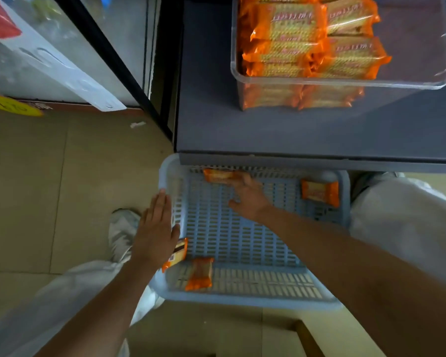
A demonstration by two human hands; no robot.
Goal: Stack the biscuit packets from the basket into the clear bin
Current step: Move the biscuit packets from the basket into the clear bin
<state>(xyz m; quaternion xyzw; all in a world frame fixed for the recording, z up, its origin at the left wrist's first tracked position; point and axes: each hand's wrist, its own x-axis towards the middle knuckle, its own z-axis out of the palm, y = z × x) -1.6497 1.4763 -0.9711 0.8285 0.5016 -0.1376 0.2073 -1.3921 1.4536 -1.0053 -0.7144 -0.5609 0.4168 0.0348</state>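
A pale blue slotted basket (242,253) stands on the floor, partly under a grey shelf. Several orange biscuit packets lie in it: one at the far edge (216,175), one at the right (319,193), one at the near left corner (199,273), one under my left wrist (178,253). My right hand (247,195) reaches into the basket, its fingers touching the far packet. My left hand (156,228) rests flat, fingers straight, on the basket's left rim. The clear bin (345,82) on the shelf holds stacked orange packets (294,32).
The grey shelf top (294,130) overhangs the basket's far edge. A glass-fronted fridge door (62,47) stands at the left. My white-trousered legs flank the basket, and my left shoe (122,233) is beside its left rim. A cardboard edge (309,338) lies near the bottom.
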